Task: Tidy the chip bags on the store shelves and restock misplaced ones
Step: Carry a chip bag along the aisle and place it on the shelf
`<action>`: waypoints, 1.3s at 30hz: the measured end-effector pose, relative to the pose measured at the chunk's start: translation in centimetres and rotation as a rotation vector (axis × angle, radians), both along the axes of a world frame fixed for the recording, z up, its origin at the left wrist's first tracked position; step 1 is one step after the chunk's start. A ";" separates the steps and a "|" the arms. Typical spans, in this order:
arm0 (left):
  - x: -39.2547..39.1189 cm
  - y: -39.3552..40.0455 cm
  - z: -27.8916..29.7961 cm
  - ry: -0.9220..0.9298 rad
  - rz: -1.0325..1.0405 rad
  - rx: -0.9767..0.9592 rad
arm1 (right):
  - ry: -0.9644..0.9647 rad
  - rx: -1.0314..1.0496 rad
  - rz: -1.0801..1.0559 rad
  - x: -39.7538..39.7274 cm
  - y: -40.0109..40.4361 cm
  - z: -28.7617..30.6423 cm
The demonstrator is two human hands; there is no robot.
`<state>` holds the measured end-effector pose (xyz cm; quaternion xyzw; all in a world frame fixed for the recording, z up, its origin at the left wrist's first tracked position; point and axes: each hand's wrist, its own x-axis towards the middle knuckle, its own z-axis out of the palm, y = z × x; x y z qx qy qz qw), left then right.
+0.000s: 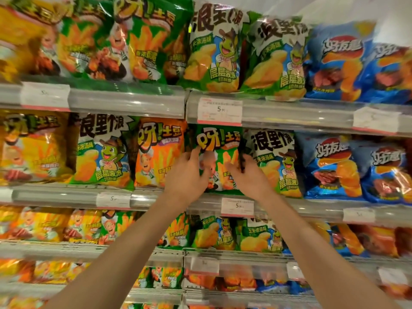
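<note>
A green chip bag [219, 141] with fries on its front stands upright on the second shelf [160, 195], between an orange bag [156, 152] of the same brand and a green-and-white bag [276, 161] with a turtle figure. My left hand [187, 175] grips the green bag's left side, thumb up at its edge. My right hand [247, 175] holds its right side, fingers curled round the edge next to the turtle bag. Both arms reach up from below.
Four more shelf rows of chip bags fill the view: green, yellow and blue bags on the top shelf [124, 101], blue bags [334, 166] to the right, smaller bags on the lower shelves. Price tags [219, 111] sit on the shelf rails.
</note>
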<state>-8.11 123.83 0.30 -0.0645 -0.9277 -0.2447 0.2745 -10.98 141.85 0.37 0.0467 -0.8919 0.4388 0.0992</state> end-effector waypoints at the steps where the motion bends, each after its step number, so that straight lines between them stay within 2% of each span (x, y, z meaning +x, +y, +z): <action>1: 0.2 0.1 0.0 -0.004 -0.007 0.000 | -0.021 -0.031 0.007 -0.2 -0.2 -0.2; 4: 0.2 0.1 0.0 -0.004 -0.036 0.042 | -0.028 -0.109 0.002 -0.4 -0.6 -0.1; 7: -0.2 -0.4 0.2 -0.016 -0.085 0.178 | 0.013 -0.166 0.009 -0.2 -0.4 0.8; 13: -0.4 -0.4 1.2 -0.147 -0.216 0.722 | 0.046 -0.239 0.017 0.1 1.1 3.1; 15: -0.2 -0.3 1.3 -0.150 -0.223 0.788 | 0.035 -0.268 0.017 0.3 1.7 3.3; 22: 1.7 1.2 0.8 -0.221 -0.310 0.804 | 0.006 -0.340 0.005 3.6 3.2 1.7; 28: 4.4 1.6 -1.4 -0.339 -0.396 0.799 | -0.024 -0.450 0.001 7.7 3.6 -2.3; 39: 8.3 -2.2 -5.0 -0.336 -0.474 0.754 | -0.031 -0.457 -0.010 13.1 0.9 -6.3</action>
